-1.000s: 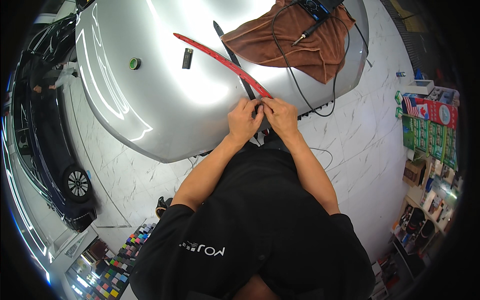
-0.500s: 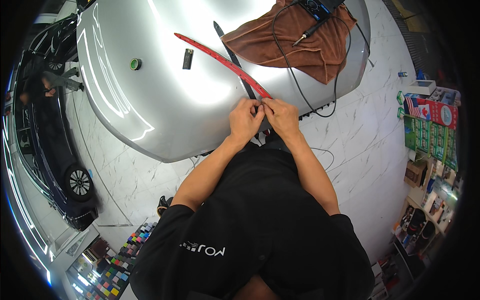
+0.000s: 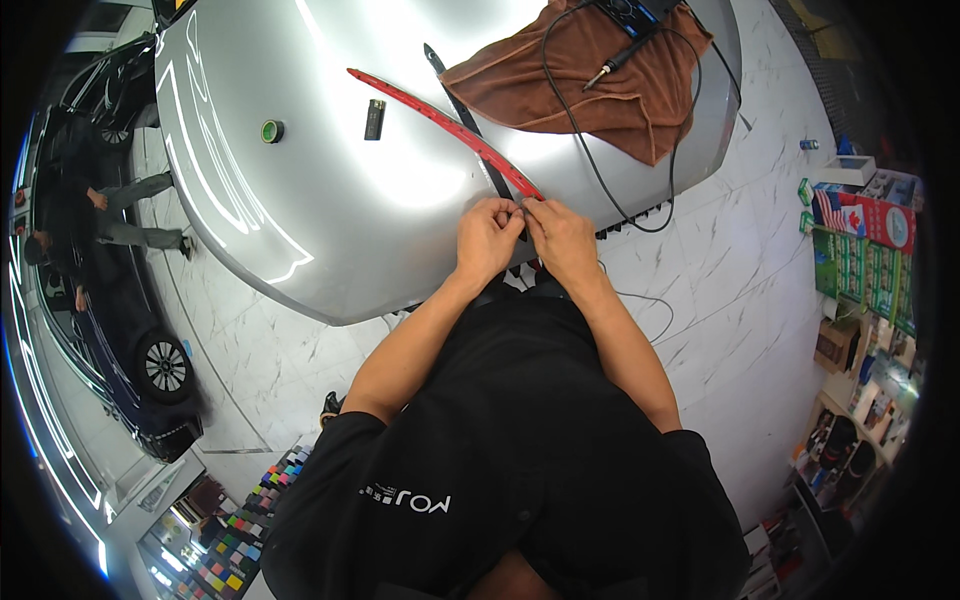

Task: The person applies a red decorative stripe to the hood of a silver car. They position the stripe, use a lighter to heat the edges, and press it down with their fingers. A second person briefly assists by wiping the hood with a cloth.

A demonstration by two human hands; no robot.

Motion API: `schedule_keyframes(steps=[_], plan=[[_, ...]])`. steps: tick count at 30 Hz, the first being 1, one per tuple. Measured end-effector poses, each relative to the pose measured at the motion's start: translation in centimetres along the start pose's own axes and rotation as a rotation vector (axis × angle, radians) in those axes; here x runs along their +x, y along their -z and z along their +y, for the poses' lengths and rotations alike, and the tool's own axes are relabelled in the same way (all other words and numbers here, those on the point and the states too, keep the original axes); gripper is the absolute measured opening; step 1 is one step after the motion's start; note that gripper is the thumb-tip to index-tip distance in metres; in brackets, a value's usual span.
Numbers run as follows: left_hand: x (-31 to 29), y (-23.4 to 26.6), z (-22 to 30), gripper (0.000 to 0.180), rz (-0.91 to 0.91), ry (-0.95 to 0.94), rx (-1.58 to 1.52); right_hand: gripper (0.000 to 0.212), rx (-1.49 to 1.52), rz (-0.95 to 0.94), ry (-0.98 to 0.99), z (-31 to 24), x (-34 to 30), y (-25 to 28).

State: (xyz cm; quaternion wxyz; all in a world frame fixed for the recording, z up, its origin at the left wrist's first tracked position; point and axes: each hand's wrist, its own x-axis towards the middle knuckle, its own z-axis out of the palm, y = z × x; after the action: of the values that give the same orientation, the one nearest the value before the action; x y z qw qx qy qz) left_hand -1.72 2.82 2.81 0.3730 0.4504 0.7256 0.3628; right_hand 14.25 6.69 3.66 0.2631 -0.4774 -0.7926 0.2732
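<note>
Both of my hands meet over the front edge of a silver car hood [image 3: 350, 230]. A long, curved red strip [image 3: 440, 121] lies across it, with its near end at the fingertips of my right hand [image 3: 563, 243], which is closed on that end. My left hand [image 3: 486, 245] is pinched shut right beside it, and what sits between its fingers is too small to make out. A black strip [image 3: 462, 107] passes under the red one and runs toward my fingers. Left of the strips lie a small black rectangular object [image 3: 374, 120] and a round green tin [image 3: 272, 131].
A brown cloth [image 3: 610, 115] covers the hood's right side, bearing a soldering iron [image 3: 612, 66] with its cable and a dark control box [image 3: 628, 14]. A dark car [image 3: 110, 300] and another person [image 3: 110, 215] are at left. Stacked boxes [image 3: 865, 240] stand at right.
My fingers shift slightly at the red strip's near end. At left, the other person has moved nearer along the dark car. The strips stay almost in place.
</note>
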Motion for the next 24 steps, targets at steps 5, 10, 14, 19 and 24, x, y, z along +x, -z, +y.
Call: schedule_keyframes(steps=[5, 10, 14, 19, 24], plan=[[0.5, 0.0, -1.1, 0.016, -0.096, 0.117, -0.159, 0.019, -0.006, 0.014, 0.000, 0.0, -0.2, -0.4], [0.9, 0.7, -0.6, 0.017, -0.159, 0.196, -0.189, 0.017, -0.005, 0.035, -0.012, -0.4, -0.2, -0.3], [1.1, 0.8, -0.8, 0.017, -0.199, 0.234, -0.218, 0.019, 0.098, 0.126, -0.042, -0.6, -0.4, -0.6], [1.3, 1.0, -0.9, 0.020, -0.232, 0.251, -0.224, 0.024, 0.248, 0.046, -0.299, -1.1, -2.1, -1.4], [1.8, 1.0, -1.4, 0.021, -0.244, 0.234, -0.177, 0.025, 0.397, 0.042, -0.455, -1.4, -2.4, -2.0]])
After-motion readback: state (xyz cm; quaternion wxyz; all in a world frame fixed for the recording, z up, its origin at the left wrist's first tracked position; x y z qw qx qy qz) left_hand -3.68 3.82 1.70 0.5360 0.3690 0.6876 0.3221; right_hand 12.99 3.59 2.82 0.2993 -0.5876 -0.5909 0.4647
